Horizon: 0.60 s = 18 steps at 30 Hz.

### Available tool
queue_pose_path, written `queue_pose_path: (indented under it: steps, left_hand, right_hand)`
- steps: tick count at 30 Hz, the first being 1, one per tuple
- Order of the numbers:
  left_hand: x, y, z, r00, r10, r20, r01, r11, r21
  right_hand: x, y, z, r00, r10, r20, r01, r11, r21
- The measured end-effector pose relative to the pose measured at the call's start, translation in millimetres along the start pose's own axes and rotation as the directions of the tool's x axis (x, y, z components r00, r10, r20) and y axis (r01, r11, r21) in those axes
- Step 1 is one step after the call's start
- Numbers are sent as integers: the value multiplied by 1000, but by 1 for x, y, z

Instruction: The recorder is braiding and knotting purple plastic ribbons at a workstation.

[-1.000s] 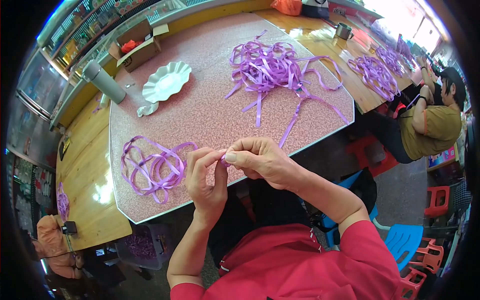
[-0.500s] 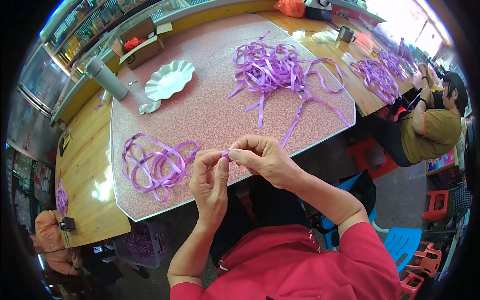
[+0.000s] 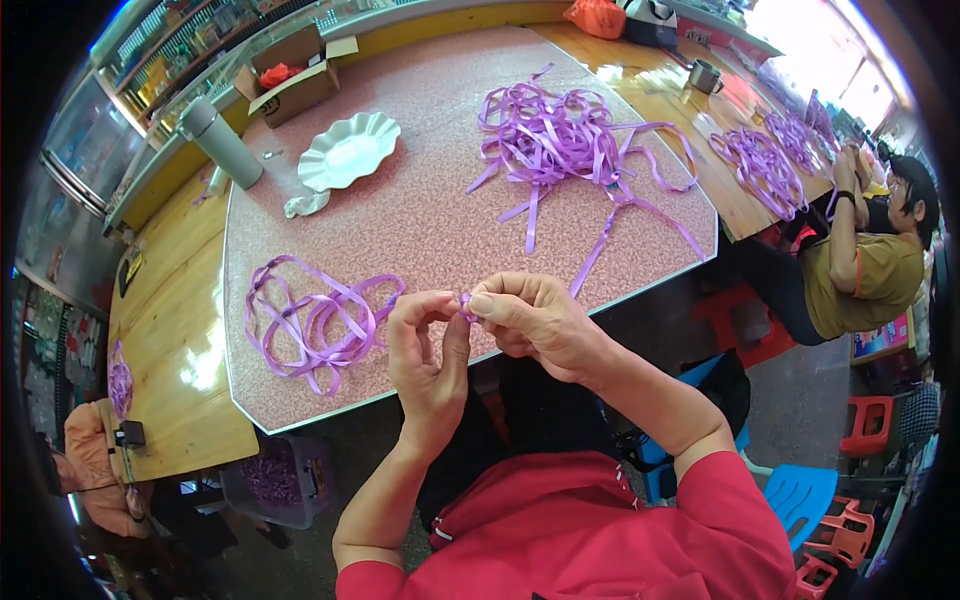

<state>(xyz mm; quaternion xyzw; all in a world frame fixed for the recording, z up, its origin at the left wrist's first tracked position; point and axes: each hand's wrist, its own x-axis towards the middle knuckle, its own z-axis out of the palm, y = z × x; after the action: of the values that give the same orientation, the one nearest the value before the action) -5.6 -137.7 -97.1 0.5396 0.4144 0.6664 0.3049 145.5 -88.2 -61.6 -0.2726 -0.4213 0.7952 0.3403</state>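
A short bit of purple ribbon (image 3: pixel 467 308) shows between my fingertips, just past the table's near edge. My left hand (image 3: pixel 430 350) pinches it between thumb and fingers. From the other side, my right hand (image 3: pixel 545 325) grips it with thumb and forefinger. The fingers hide most of this piece, so its exact shape cannot be made out. Loose loops of purple ribbon (image 3: pixel 318 345), knotted in places, lie on the table to the left of my hands. A larger tangled heap of purple ribbon (image 3: pixel 550 135) lies farther off, its loose ends trailing toward me.
On the pink speckled table (image 3: pixel 420 220) stand a white scalloped dish (image 3: pixel 350 152), a grey flask (image 3: pixel 222 145) and a cardboard box (image 3: pixel 297 92). A metal mug (image 3: pixel 704 76) sits at the far right. Co-workers sit at both sides. A blue chair (image 3: pixel 800 490) is at my right.
My fingertips have parted slightly, and a little more of the purple ribbon shows between them. The whole view has shifted a bit. At the right, the co-worker's hands have moved slightly.
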Motion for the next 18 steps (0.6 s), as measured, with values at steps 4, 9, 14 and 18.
queue_pose_path:
  steps: [4, 9, 14, 18]
  left_hand:
    - [5, 1, -3, 964, 254, 80, -266, 913, 311]
    - [6, -4, -6, 944, 321, 76, -326, 876, 355]
    - [11, -4, -10, 927, 365, 88, -368, 837, 404]
    - [12, -2, -10, 954, 292, 68, -296, 883, 365]
  right_hand:
    - [1, 1, -3, 1000, 6, -21, -6, 999, 40]
    - [1, 2, -3, 999, 5, -49, -4, 1000, 14]
    - [1, 0, -9, 999, -31, -44, 26, 993, -114]
    - [2, -1, -12, 936, -350, 45, 314, 766, -561]
